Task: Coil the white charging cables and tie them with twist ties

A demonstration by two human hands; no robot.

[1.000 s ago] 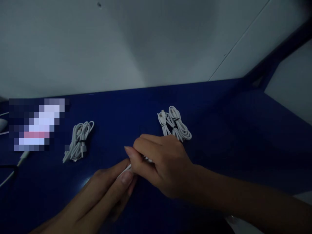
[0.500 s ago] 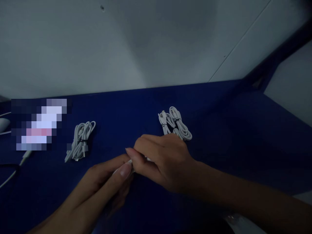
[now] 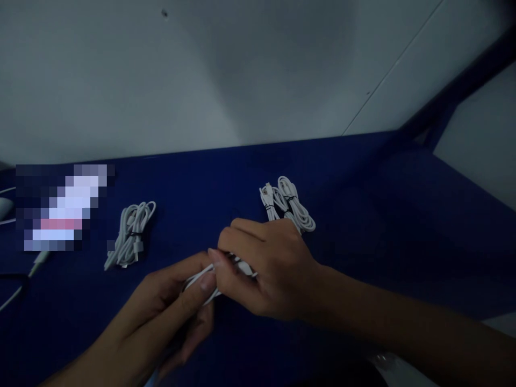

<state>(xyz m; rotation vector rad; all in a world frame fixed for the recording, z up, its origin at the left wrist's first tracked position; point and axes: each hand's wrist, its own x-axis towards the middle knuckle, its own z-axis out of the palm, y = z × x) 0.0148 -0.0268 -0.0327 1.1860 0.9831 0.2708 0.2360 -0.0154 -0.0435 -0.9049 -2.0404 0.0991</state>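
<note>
Your left hand (image 3: pixel 173 303) and right hand (image 3: pixel 272 269) meet over the middle of the blue bench (image 3: pixel 363 226), and both are closed on the same white cable (image 3: pixel 196 278). The left grip pinches it between thumb and fingers, and the right grip folds over its other part, so most of the cable is hidden inside your hands. What has changed is how much of it shows. A second ago only a short white sliver lay between your fingertips; now several strands run side by side across your left fingers and under your right knuckles, which looks like the cable being gathered into loops. Your left fingers have curled tighter and the hand has lifted a little off the bench, while your right hand has moved slightly towards it. The rest is as it was. The tied bundle (image 3: pixel 131 234) lies well apart to your left. The pair of bundles (image 3: pixel 288 207) sits just beyond your right hand, and the knuckles cover its near end. A loose lead (image 3: pixel 34 263) trails at the far left edge. I cannot tell where the cable's plugs are.
</note>
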